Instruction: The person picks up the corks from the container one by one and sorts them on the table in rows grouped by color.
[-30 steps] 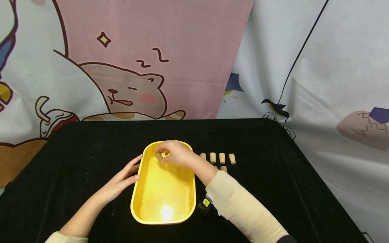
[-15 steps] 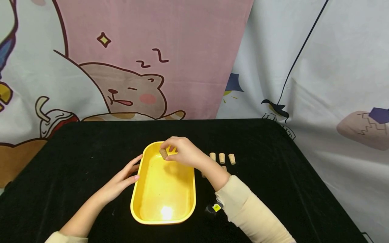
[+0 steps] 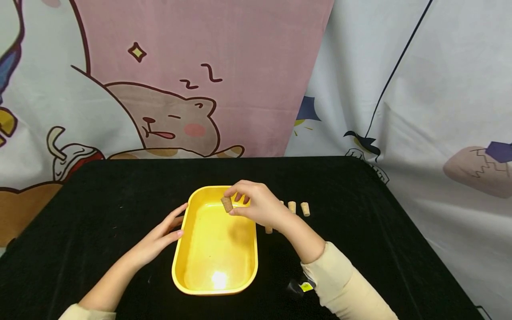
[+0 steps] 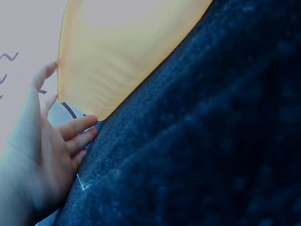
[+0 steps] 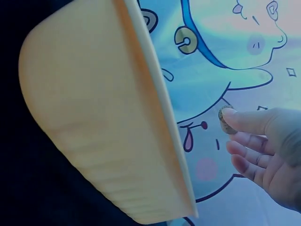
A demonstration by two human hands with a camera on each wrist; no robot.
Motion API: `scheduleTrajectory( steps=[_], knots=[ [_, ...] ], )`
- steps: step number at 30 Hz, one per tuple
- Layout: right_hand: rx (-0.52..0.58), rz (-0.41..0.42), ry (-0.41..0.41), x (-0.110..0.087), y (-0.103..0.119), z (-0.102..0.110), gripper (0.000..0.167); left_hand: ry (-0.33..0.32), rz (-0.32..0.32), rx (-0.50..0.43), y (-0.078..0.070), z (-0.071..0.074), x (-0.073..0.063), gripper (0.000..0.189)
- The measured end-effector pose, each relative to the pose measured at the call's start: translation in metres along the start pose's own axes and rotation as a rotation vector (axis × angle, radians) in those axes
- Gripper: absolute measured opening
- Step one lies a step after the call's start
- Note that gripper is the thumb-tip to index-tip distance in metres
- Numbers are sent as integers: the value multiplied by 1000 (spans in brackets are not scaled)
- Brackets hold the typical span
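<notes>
A small tapered cork stopper [image 3: 226, 204] is pinched between the thumb and fingers of my right hand [image 3: 258, 204]. In the head view it appears over the far end of a yellow tray [image 3: 214, 255]. From the right wrist, the cork [image 5: 227, 120] shows above the rim of the tray [image 5: 103, 94], clear of it. My left hand [image 3: 158, 242] rests its thumb and outstretched fingertips against the tray's left side, as the left wrist view of the hand [image 4: 54, 150] also shows. No cork is visible on the tray's floor.
More cork stoppers stand to the right of the tray, among them a far right cork [image 3: 305, 209], one beside it [image 3: 292, 207] and a nearer one [image 3: 268, 230]; my right forearm hides part of the group. Black cloth [image 3: 360, 249] covers the table. A printed curtain [image 3: 256, 80] hangs behind.
My right hand has lifted the cork and moved right from low in the tray's far left part. My left hand and the tray have stayed put.
</notes>
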State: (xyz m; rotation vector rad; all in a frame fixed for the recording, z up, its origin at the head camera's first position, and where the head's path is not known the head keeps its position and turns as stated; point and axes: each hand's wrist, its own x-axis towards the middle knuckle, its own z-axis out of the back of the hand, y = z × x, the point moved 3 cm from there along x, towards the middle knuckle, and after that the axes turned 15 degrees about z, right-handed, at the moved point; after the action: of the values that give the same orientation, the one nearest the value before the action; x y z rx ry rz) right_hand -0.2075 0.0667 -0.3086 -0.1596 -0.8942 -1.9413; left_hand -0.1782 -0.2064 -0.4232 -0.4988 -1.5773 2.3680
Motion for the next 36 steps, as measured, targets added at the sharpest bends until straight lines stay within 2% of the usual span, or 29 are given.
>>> scheduleTrajectory(
  steps=[12,19,36],
  knots=[
    [-38,44,-91,-33,8,25,34,2,-5,-1,1,1,0,60],
    [-44,-24,-82,-59,4,37,35,1,1,-3,3,2,1,60],
    [-82,-111,-96,-115,-23,59,37,5,5,-2,1,0,0,60]
  ],
)
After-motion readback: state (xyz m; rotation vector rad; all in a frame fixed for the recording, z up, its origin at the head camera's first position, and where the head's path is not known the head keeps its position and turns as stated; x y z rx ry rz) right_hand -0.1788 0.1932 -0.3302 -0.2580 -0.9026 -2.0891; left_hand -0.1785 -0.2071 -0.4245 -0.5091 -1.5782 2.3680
